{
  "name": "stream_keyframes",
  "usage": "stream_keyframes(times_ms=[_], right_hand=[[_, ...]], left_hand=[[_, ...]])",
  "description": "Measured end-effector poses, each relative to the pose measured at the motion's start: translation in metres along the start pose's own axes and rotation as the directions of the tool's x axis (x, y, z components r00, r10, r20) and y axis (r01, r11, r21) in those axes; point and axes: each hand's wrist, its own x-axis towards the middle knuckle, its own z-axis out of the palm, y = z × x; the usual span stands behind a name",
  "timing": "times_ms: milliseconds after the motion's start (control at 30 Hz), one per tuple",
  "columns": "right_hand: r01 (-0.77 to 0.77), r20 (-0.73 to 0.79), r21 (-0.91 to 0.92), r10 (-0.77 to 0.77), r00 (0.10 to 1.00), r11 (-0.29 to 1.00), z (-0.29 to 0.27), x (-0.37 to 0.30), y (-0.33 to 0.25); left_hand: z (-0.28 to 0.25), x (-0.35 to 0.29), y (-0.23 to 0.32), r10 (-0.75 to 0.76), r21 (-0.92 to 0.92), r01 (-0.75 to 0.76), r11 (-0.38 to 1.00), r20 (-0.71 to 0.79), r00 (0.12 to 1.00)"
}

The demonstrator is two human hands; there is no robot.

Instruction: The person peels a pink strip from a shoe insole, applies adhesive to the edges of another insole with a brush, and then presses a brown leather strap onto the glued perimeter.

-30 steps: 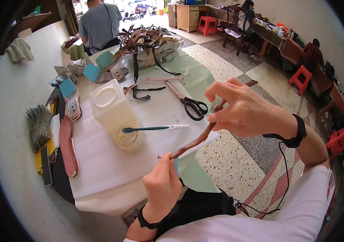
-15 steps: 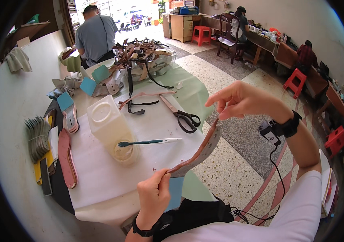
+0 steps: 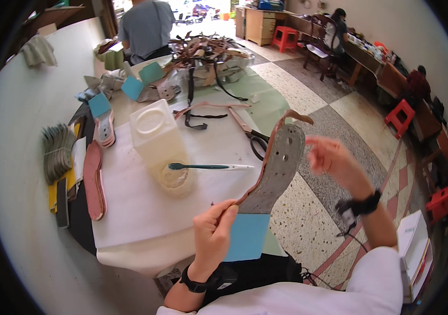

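My left hand [image 3: 214, 231] pinches the edge of a grey insole [image 3: 282, 164] with round holes in it. A brown leather strip [image 3: 266, 170] runs along the insole's left edge, and its free end curls over the top. A light blue square piece [image 3: 247, 236] shows at the insole's lower end. My right hand [image 3: 331, 160], a little smeared, is in the air just right of the insole, apart from it, with its fingers loosely spread and nothing seen in them. On the white sheet lie a brush [image 3: 210, 167] across a cloudy plastic bottle [image 3: 174, 176] and black-handled scissors [image 3: 257, 140].
Pink insoles [image 3: 93, 181] and a bundle of grey insoles [image 3: 58, 152] lie at the left. Farther back are blue-tabbed insoles [image 3: 104, 118] and a heap of leather strips [image 3: 208, 50] in a clear bag. Red stools [image 3: 400, 116] and seated people occupy the room beyond.
My right hand has let go of the brown strip and moved down and right. The insole has turned so its grey holed face shows, and the strip's end now hangs loose.
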Motion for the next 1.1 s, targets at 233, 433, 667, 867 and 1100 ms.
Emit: stream_keyframes(times_ms=[233, 433, 667, 867, 1100], right_hand=[[0.156, -0.128, -0.013, -0.156, 0.979, 0.988, 0.082, -0.026, 0.113], [0.198, -0.156, 0.131, -0.177, 0.972, 0.971, 0.113, -0.025, 0.106], [0.037, -0.331, 0.110, 0.001, 0.944, 0.993, 0.124, -0.022, 0.087], [0.040, -0.272, 0.283, 0.041, 0.961, 0.958, 0.119, -0.024, 0.082], [-0.010, -0.255, 0.298, 0.089, 0.963, 0.954, 0.124, -0.024, 0.088]], left_hand=[[0.006, 0.001, 0.002, -0.136, -0.299, 0.111, 0.948, -0.064, 0.989], [0.014, 0.001, 0.001, -0.167, -0.352, 0.107, 0.930, -0.144, 0.975], [0.027, 0.006, -0.008, -0.110, -0.262, 0.051, 0.964, -0.216, 0.970], [0.006, 0.023, 0.004, -0.087, -0.416, 0.098, 0.904, 0.046, 0.995], [0.000, 0.035, 0.014, -0.219, -0.668, 0.313, 0.676, 0.224, 0.950]])
